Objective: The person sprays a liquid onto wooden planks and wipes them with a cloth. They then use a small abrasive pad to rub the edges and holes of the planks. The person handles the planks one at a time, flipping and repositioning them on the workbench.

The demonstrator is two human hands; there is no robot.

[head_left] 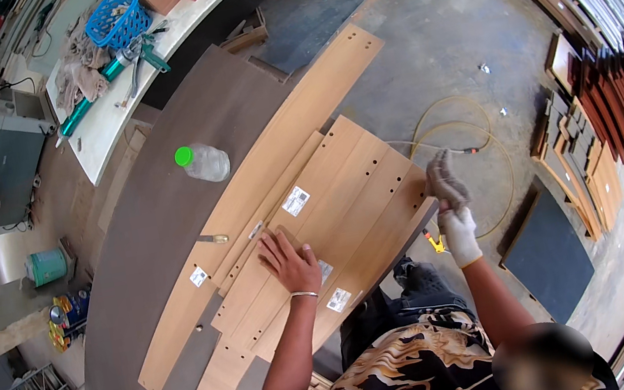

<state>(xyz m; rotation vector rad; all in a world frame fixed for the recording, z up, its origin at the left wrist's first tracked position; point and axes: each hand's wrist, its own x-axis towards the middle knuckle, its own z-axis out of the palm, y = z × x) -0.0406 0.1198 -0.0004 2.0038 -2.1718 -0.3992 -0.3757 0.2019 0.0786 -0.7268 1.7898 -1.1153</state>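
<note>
across our brown tabletop [145, 266] lie wooden boards [352, 188], steadied, we judge, by our spread left hand [291, 264], while our gloved right hand [450, 194] is at their right end, its grip unclear.

Light wood-grain boards [327, 184]: flat on the table [130, 252], side by side, ends staggered. Dark holes near ends, white labels on several. Stack hugs table's near edge; longest board sits farthest from it.
</note>
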